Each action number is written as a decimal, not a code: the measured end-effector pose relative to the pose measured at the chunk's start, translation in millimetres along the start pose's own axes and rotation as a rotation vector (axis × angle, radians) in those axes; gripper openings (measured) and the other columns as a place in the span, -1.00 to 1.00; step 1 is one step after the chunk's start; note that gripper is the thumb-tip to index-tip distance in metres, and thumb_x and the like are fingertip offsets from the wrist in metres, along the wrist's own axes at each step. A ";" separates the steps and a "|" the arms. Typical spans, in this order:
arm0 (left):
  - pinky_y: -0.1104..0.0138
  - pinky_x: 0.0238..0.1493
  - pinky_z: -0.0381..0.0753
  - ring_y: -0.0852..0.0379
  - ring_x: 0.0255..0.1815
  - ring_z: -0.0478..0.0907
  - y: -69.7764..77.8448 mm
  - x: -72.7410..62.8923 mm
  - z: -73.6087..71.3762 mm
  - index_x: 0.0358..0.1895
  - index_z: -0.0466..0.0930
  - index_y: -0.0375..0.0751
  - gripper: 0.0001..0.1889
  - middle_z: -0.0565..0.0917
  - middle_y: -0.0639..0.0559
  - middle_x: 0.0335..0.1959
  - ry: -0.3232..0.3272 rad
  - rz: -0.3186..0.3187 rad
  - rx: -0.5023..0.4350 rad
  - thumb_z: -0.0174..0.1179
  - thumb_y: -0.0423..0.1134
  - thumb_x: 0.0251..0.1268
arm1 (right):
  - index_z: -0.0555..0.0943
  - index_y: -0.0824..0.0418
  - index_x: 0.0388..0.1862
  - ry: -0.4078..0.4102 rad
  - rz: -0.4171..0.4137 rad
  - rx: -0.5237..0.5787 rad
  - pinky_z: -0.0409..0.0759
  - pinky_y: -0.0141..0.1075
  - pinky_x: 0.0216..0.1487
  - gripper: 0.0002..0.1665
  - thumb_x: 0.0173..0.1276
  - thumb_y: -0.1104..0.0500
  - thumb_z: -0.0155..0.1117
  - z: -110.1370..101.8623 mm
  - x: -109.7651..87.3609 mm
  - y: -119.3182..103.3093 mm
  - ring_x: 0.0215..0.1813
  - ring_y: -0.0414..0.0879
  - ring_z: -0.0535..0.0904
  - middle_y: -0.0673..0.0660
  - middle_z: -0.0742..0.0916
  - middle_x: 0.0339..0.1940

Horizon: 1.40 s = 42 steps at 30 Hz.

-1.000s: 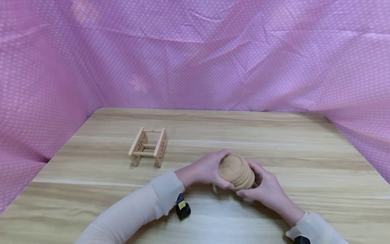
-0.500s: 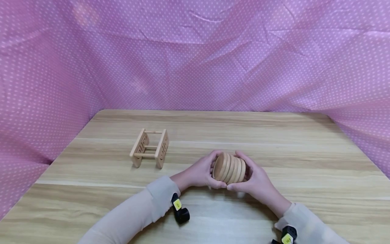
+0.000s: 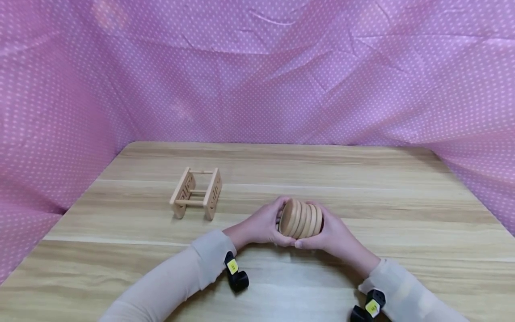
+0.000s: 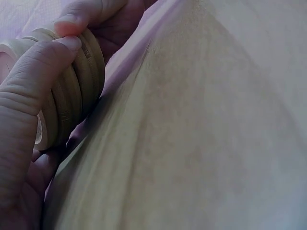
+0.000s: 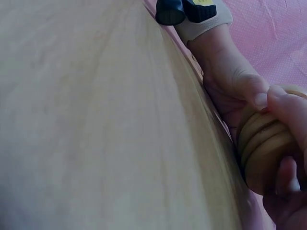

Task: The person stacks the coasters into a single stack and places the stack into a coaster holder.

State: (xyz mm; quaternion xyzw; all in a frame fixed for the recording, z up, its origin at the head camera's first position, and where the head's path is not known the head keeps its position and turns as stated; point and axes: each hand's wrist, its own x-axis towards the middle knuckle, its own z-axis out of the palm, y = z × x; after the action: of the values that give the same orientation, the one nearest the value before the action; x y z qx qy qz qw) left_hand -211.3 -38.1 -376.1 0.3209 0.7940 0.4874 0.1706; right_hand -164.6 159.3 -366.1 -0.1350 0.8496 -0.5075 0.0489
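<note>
Several round wooden coasters form a stack turned on its side, so their edges face up in the head view. The left hand grips the left end of the stack, its thumb along the near side. From the right, the right hand holds the other end, and the two thumb tips nearly meet. In the left wrist view the coasters lie between curled fingers and thumb. The right wrist view shows the coasters with both thumbs on them. Some fingers are hidden behind the stack.
A small wooden rack with cut-out side panels and crossbars stands at the left on the wood-grain table. Pink dotted cloth hangs behind the table and along its sides. Black cameras sit at both wrists.
The stack has turned from showing a flat round face to lying sideways and shifted slightly left. The right hand has moved left with it, bringing the thumbs together. The rack stays put.
</note>
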 end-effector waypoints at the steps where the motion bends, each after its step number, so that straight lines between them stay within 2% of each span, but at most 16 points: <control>1: 0.43 0.17 0.42 0.06 0.21 0.43 -0.3 -1.0 -0.8 0.30 0.11 -0.19 -0.05 0.42 -0.08 0.19 0.003 -0.003 -0.009 0.50 -0.35 -0.26 | 0.32 0.12 0.23 -0.002 -0.005 -0.009 0.50 -0.18 0.02 0.03 -0.27 0.02 0.62 0.9 1.2 -0.9 -0.11 -0.10 0.54 0.09 0.61 -0.05; 9: 0.35 0.22 0.39 0.03 0.24 0.40 -0.4 -10.9 -6.4 0.33 0.06 -0.20 -0.03 0.38 -0.09 0.22 0.029 -0.032 -0.035 0.46 -0.38 -0.22 | 0.38 0.16 0.19 -0.007 -0.014 -0.054 0.52 -0.23 -0.04 -0.02 -0.26 -0.02 0.61 6.2 5.3 -10.5 -0.15 -0.13 0.54 0.09 0.64 -0.08; 13: 0.33 0.23 0.39 0.00 0.25 0.39 1.6 -17.3 -7.3 0.33 0.07 -0.21 -0.04 0.39 -0.12 0.22 0.055 -0.042 -0.084 0.44 -0.45 -0.23 | 0.40 0.14 0.17 -0.014 -0.019 -0.068 0.51 -0.22 -0.02 -0.02 -0.30 -0.03 0.62 7.5 6.9 -17.0 -0.16 -0.14 0.55 0.06 0.64 -0.11; 20: 0.35 0.22 0.40 -0.01 0.20 0.44 8.7 -27.3 -15.5 0.29 0.13 -0.22 -0.05 0.45 -0.13 0.16 0.123 -0.004 -0.124 0.45 -0.50 -0.33 | 0.36 0.12 0.21 -0.019 -0.045 -0.076 0.53 -0.18 0.01 0.06 -0.34 -0.04 0.63 8.6 11.2 -33.5 -0.13 -0.13 0.56 0.03 0.64 -0.09; 27: 0.39 0.18 0.43 -0.02 0.17 0.46 15.4 -34.5 -29.8 0.24 0.16 -0.29 -0.09 0.47 -0.17 0.13 0.144 0.033 -0.090 0.47 -0.47 -0.32 | 0.36 0.15 0.20 -0.035 -0.053 -0.073 0.54 -0.20 -0.02 0.06 -0.35 -0.04 0.63 9.9 18.6 -46.7 -0.11 -0.12 0.55 0.05 0.64 -0.08; 32: 0.40 0.17 0.43 0.00 0.19 0.45 24.3 -43.8 -42.0 0.25 0.15 -0.26 -0.04 0.45 -0.14 0.16 0.171 -0.004 -0.084 0.52 -0.42 -0.36 | 0.37 0.09 0.19 -0.056 -0.077 -0.049 0.56 -0.24 -0.08 0.03 -0.36 -0.04 0.64 13.8 26.0 -60.0 -0.13 -0.13 0.55 0.02 0.64 -0.11; 35: 0.38 0.16 0.44 0.03 0.17 0.47 30.9 -49.1 -49.7 0.25 0.17 -0.22 0.01 0.46 -0.10 0.15 0.193 -0.017 -0.044 0.56 -0.37 -0.45 | 0.39 0.10 0.17 -0.061 -0.114 -0.041 0.57 -0.26 -0.10 0.00 -0.35 -0.02 0.63 16.2 30.0 -69.0 -0.14 -0.13 0.56 0.03 0.65 -0.13; 38: 0.35 0.16 0.46 -0.02 0.15 0.49 34.8 -53.8 -58.2 0.24 0.18 -0.25 0.03 0.48 -0.15 0.13 0.209 0.018 0.005 0.58 -0.36 -0.51 | 0.40 0.11 0.15 -0.062 -0.144 -0.044 0.57 -0.27 -0.12 -0.02 -0.34 -0.01 0.63 19.2 34.8 -77.7 -0.16 -0.14 0.57 0.03 0.66 -0.15; 42: 0.33 0.20 0.42 -0.09 0.18 0.45 36.6 -60.5 -70.7 0.25 0.14 -0.32 0.04 0.45 -0.22 0.15 0.217 0.049 0.019 0.56 -0.42 -0.50 | 0.42 0.10 0.12 -0.071 -0.167 -0.034 0.59 -0.27 -0.14 -0.03 -0.38 0.00 0.64 25.0 41.7 -88.9 -0.18 -0.14 0.57 0.03 0.66 -0.18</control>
State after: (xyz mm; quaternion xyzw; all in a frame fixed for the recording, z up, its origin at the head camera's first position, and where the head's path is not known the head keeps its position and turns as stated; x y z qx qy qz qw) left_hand -195.5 -114.3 -313.3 0.2873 0.8041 0.5160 0.0684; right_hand -183.1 86.6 -297.9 -0.2239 0.8416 -0.4902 0.0342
